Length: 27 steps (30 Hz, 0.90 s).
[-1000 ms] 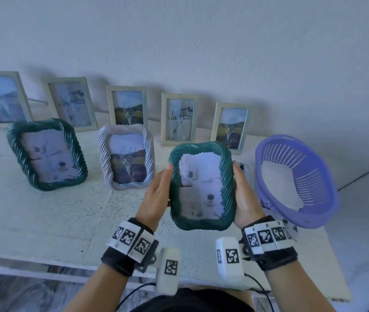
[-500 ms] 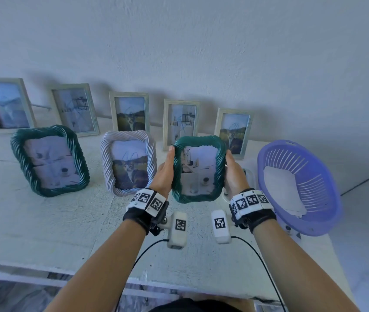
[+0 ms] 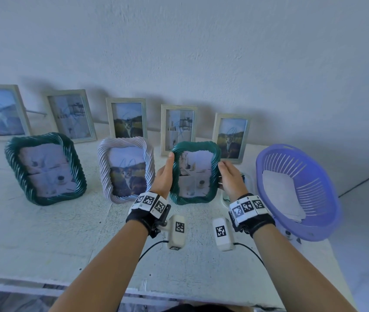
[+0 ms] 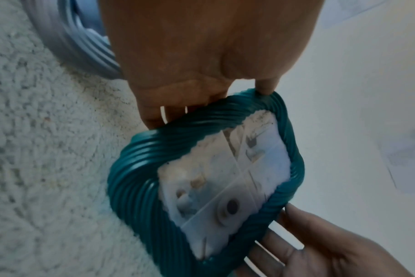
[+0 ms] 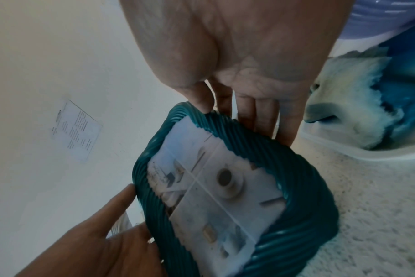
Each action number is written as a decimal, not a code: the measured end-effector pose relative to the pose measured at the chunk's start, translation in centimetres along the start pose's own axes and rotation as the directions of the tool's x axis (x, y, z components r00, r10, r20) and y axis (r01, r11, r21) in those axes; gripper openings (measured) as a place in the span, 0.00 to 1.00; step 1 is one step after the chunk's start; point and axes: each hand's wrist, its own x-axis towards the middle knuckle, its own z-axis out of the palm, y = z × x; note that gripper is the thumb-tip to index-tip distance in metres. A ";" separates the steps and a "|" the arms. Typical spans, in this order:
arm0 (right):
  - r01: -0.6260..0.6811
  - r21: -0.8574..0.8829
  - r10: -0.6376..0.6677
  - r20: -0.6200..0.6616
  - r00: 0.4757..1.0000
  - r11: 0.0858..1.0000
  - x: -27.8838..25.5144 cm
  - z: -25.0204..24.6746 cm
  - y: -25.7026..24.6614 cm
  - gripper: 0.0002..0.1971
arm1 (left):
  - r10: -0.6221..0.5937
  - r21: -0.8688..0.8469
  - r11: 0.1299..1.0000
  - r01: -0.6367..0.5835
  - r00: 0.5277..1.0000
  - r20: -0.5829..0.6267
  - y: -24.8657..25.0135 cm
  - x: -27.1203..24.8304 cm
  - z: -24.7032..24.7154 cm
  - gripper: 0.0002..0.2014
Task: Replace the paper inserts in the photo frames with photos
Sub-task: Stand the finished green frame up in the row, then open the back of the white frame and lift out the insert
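Both hands hold a dark green twisted-rope photo frame (image 3: 193, 174) upright, right of the pale lilac rope frame (image 3: 126, 170). It shows a four-part photo of white interiors behind glass. My left hand (image 3: 167, 167) grips its left side, thumb on the front rim, fingers behind. On the right side my right hand (image 3: 224, 173) grips it the same way. The frame's lower edge is level with the bases of its neighbours; whether it touches the table (image 3: 44, 233) I cannot tell. The wrist views show the frame (image 4: 140, 168) (image 5: 308, 187) close up, between the two palms.
Another green rope frame (image 3: 46, 168) stands at the left. Several pale wooden frames (image 3: 128, 119) lean along the wall. A purple basket (image 3: 314, 221) with paper sheets sits at the table's right end. A clear tray holding a polar bear photo (image 5: 344, 105) lies behind my right hand.
Both hands carried the green frame away from me, from above the table's front to the row beside the lilac frame. It now stands more upright. The grip has not changed.
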 end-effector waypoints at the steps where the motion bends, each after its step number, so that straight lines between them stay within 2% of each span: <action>1: 0.014 -0.023 -0.014 0.010 1.000 1.000 -0.2 -0.2 -0.1 0.17 | 0.035 0.035 0.999 -0.035 0.999 0.003 -0.2 -0.2 -0.2 0.43; 3: 0.042 -0.050 -0.042 0.007 0.999 0.998 -0.5 -0.6 -0.3 0.12 | 0.123 0.145 0.981 -0.127 0.992 0.038 -0.7 -0.9 -0.6 0.27; 4: 0.054 -0.061 -0.055 -0.001 0.999 0.997 -1.0 -0.8 -0.6 0.11 | 0.164 0.222 0.960 -0.173 0.985 0.061 -1.3 -1.0 -0.9 0.24; 6: 0.089 -0.092 -0.092 -0.024 0.995 0.992 -1.7 -1.1 -0.8 0.11 | 0.207 0.383 0.891 -0.242 0.969 0.131 -2.4 -1.9 -1.7 0.23; 9: 0.196 -0.210 -0.224 -0.119 0.967 0.958 -3.1 -0.8 -1.2 0.13 | 0.256 0.542 0.790 -0.287 0.957 0.135 -3.7 -3.8 -3.1 0.27; 11: 0.293 -0.313 -0.370 -0.221 0.903 0.903 -4.1 0.1 -1.6 0.12 | 0.326 0.529 0.777 -0.340 0.937 0.123 -3.8 -5.1 -4.2 0.21; 13: 0.421 -0.372 -0.529 -0.266 0.805 0.827 -5.1 1.2 -2.5 0.13 | 0.409 0.487 0.776 -0.400 0.908 0.093 -3.3 -6.1 -5.1 0.14; 15: 0.546 -0.357 -0.635 -0.214 0.742 0.758 -5.9 2.6 -3.9 0.12 | 0.515 0.467 0.754 -0.463 0.857 0.018 -2.7 -6.8 -6.3 0.11; 17: 0.640 -0.309 -0.689 -0.076 0.721 0.704 -6.6 4.2 -5.1 0.10 | 0.620 0.466 0.719 -0.515 0.778 -0.097 -1.8 -7.1 -7.3 0.10; 20: 0.652 -0.200 -0.638 0.139 0.758 0.731 -6.9 6.7 -6.3 0.13 | 0.698 0.525 0.691 -0.497 0.649 -0.303 -0.9 -6.5 -9.1 0.13; 21: 0.626 -0.198 -0.595 0.200 0.779 0.754 -6.9 7.5 -6.6 0.16 | 0.700 0.554 0.693 -0.462 0.616 -0.361 -0.7 -6.2 -9.6 0.16; 22: 0.597 -0.215 -0.547 0.251 0.799 0.773 -6.8 8.2 -6.8 0.20 | 0.688 0.574 0.704 -0.418 0.602 -0.406 -0.7 -5.9 -10.1 0.20; 23: 0.564 -0.233 -0.496 0.293 0.818 0.792 -6.6 8.9 -6.9 0.24 | 0.661 0.576 0.726 -0.375 0.613 -0.434 -0.8 -5.6 -10.5 0.24; 24: 0.533 -0.241 -0.447 0.333 0.830 0.811 -6.4 9.5 -7.1 0.26 | 0.620 0.564 0.755 -0.335 0.644 -0.447 -0.9 -5.5 -10.8 0.27; 27: 0.402 -0.288 -0.267 0.411 0.872 0.869 -5.8 10.8 -7.9 0.30 | 0.438 0.498 0.846 -0.191 0.780 -0.446 -1.1 -5.2 -11.3 0.34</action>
